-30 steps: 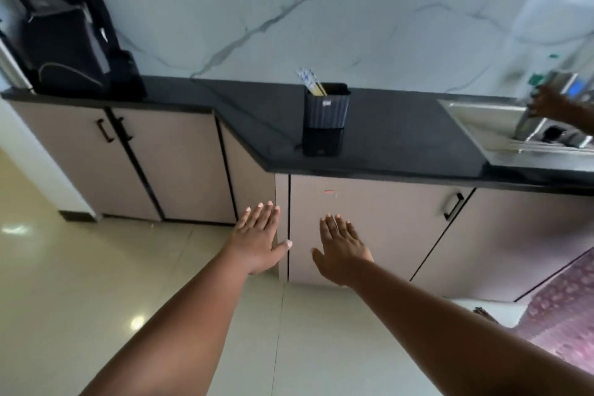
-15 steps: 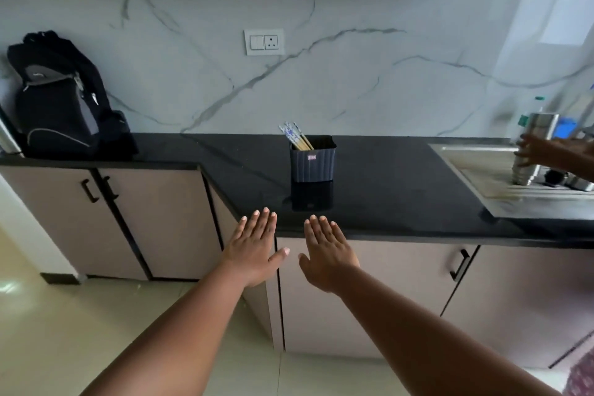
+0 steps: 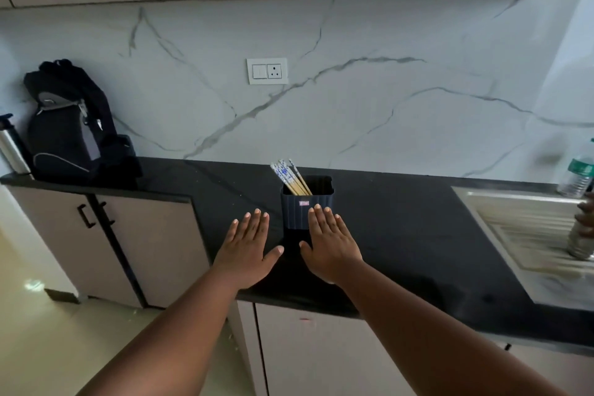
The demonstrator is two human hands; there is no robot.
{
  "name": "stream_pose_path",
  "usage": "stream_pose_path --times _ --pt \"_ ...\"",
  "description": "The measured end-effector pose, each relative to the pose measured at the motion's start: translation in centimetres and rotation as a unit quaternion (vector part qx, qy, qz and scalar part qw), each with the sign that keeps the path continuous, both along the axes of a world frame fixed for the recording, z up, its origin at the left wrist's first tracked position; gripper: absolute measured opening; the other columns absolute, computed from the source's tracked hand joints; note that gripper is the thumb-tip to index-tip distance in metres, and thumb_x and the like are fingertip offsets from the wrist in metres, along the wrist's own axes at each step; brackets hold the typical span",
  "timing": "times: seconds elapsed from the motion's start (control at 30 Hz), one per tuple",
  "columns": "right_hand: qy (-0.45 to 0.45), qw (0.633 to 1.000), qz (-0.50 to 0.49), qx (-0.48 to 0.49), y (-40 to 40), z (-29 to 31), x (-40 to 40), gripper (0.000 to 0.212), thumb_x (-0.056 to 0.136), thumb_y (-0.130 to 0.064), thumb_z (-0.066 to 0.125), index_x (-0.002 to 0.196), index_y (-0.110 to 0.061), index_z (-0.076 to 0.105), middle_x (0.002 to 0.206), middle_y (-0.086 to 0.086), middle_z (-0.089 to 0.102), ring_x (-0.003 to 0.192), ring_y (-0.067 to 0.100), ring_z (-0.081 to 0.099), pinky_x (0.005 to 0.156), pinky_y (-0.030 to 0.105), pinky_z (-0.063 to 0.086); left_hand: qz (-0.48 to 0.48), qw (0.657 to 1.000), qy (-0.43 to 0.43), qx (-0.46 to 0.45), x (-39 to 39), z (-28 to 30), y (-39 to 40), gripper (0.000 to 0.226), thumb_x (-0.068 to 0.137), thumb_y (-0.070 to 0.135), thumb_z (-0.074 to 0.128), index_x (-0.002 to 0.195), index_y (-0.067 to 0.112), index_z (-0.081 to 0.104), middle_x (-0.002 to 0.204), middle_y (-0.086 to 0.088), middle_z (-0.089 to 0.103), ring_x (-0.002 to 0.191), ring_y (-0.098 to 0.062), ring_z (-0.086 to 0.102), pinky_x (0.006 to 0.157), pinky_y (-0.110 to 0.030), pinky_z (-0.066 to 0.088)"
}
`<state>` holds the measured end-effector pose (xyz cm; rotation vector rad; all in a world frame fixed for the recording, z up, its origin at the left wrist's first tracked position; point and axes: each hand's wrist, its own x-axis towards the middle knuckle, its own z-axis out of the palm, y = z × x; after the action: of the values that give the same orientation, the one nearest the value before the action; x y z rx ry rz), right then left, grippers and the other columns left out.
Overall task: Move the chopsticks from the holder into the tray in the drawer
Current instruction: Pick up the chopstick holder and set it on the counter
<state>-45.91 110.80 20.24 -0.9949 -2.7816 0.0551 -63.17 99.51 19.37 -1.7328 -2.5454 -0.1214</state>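
Observation:
A dark ribbed holder [image 3: 299, 212] stands on the black countertop [image 3: 401, 235], with several chopsticks [image 3: 289, 177] leaning to its left side, wooden with blue-and-white tops. My left hand [image 3: 246, 247] is held flat, palm down, fingers straight, just left of the holder. Flat and palm down too, my right hand [image 3: 331, 244] has its fingertips in front of the holder's lower right face. Neither hand holds anything. No open drawer or tray is in view.
A black backpack [image 3: 74, 125] and a steel flask [image 3: 13, 148] stand at the counter's far left. A steel sink [image 3: 530, 235] lies at the right, with a plastic bottle [image 3: 578, 170] and another person's hand [image 3: 585, 215] on a steel bottle [image 3: 581, 243]. Closed cabinet doors [image 3: 154, 247] sit below.
The view has risen and closed in on the counter. Both flat hands moved up from in front of the cabinet doors to over the countertop beside the holder.

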Motion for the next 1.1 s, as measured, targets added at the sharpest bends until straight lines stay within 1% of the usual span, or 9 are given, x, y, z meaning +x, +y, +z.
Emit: stream_pose_path --times 0.2,0.3,0.43,0.6,0.8,0.87,0.93,1.03,1.1 --pt "0.033 0.999 0.01 -0.013 4.0 0.4 -1.4 0.074 0.099 -0.054 0.02 0.154 -0.013 -0.011 0.163 0.005 -0.014 0.149 0.021 -0.017 0.12 0.038 -0.009 0.034 0.997 -0.057 0.028 -1.7 -0.1 3.4 0.082 0.094 0.065 0.016 0.151 0.018 -0.019 0.16 -0.005 -0.022 0.146 -0.021 -0.022 0.117 -0.04 -0.014" --pt "0.044 0.999 0.023 -0.01 6.5 1.0 -2.4 0.074 0.1 -0.055 0.021 0.154 -0.016 -0.01 0.163 0.002 -0.013 0.149 0.019 -0.016 0.118 0.035 -0.009 0.032 0.996 -0.073 0.047 -3.0 -0.2 5.7 0.084 0.093 0.067 0.017 0.15 0.018 -0.02 0.159 -0.004 -0.025 0.146 -0.02 -0.023 0.116 -0.039 -0.014" --pt "0.079 0.997 0.011 -0.018 9.5 1.8 -3.8 0.072 0.1 -0.056 0.022 0.155 -0.02 -0.008 0.163 -0.003 -0.011 0.149 0.014 -0.014 0.117 0.031 -0.007 0.036 0.988 -0.129 0.075 -5.2 0.1 9.3 0.082 0.094 0.065 0.018 0.151 0.019 -0.019 0.16 -0.004 -0.023 0.147 -0.021 -0.021 0.117 -0.04 -0.013" --pt "0.117 0.992 -0.021 -0.05 11.9 1.8 -5.0 0.072 0.1 -0.057 0.023 0.156 -0.02 -0.002 0.164 -0.004 -0.005 0.149 0.013 -0.008 0.117 0.03 0.0 0.043 0.976 -0.195 0.087 -7.6 -0.4 12.5 0.077 0.097 0.06 0.019 0.151 0.02 -0.019 0.161 -0.004 -0.021 0.147 -0.021 -0.019 0.117 -0.04 -0.012" --pt "0.204 0.968 -0.069 -0.13 14.9 1.3 -5.7 0.073 0.099 -0.058 0.03 0.156 -0.021 0.007 0.165 -0.004 0.004 0.151 0.015 0.003 0.12 0.038 0.015 0.052 0.966 -0.236 0.094 -9.4 -1.5 14.3 0.075 0.098 0.058 0.02 0.152 0.021 -0.015 0.161 -0.003 -0.019 0.148 -0.02 -0.016 0.117 -0.038 -0.011" --pt "0.255 0.946 -0.089 -0.182 15.9 0.8 -6.0 0.072 0.098 -0.058 0.035 0.156 -0.022 0.011 0.164 -0.004 0.007 0.15 0.015 0.008 0.119 0.038 0.019 0.071 0.955 -0.269 0.104 -9.7 -1.9 14.9 0.074 0.098 0.059 0.021 0.153 0.023 -0.012 0.162 -0.002 -0.018 0.148 -0.02 -0.014 0.117 -0.038 -0.009" --pt "0.331 0.9 -0.122 -0.256 16.9 0.1 -6.4 0.071 0.096 -0.058 0.041 0.155 -0.024 0.018 0.164 -0.005 0.013 0.149 0.017 0.017 0.116 0.036 0.021 0.107 0.932 -0.321 0.131 -9.7 -2.0 15.6 0.071 0.099 0.056 0.023 0.154 0.021 -0.006 0.163 -0.004 -0.014 0.149 -0.021 -0.01 0.119 -0.041 -0.005" --pt "0.446 0.785 -0.177 -0.393 18.4 -0.4 -7.3 0.061 0.096 -0.055 0.046 0.147 -0.023 0.039 0.154 0.001 0.038 0.137 0.021 0.04 0.106 0.031 0.031 0.17 0.87 -0.42 0.192 -9.3 -1.3 17.1 0.063 0.102 0.047 0.023 0.155 0.016 0.008 0.164 -0.006 -0.004 0.15 -0.019 -0.005 0.119 -0.041 0.002" --pt "0.483 0.714 -0.188 -0.471 19.5 -0.9 -7.7 0.051 0.097 -0.053 0.046 0.136 -0.02 0.051 0.139 0.003 0.054 0.12 0.017 0.054 0.1 0.028 0.04 0.201 0.809 -0.501 0.231 -9.3 -0.8 18.1 0.057 0.103 0.042 0.025 0.152 0.012 0.021 0.163 -0.005 0.009 0.149 -0.018 0.005 0.117 -0.038 0.008"
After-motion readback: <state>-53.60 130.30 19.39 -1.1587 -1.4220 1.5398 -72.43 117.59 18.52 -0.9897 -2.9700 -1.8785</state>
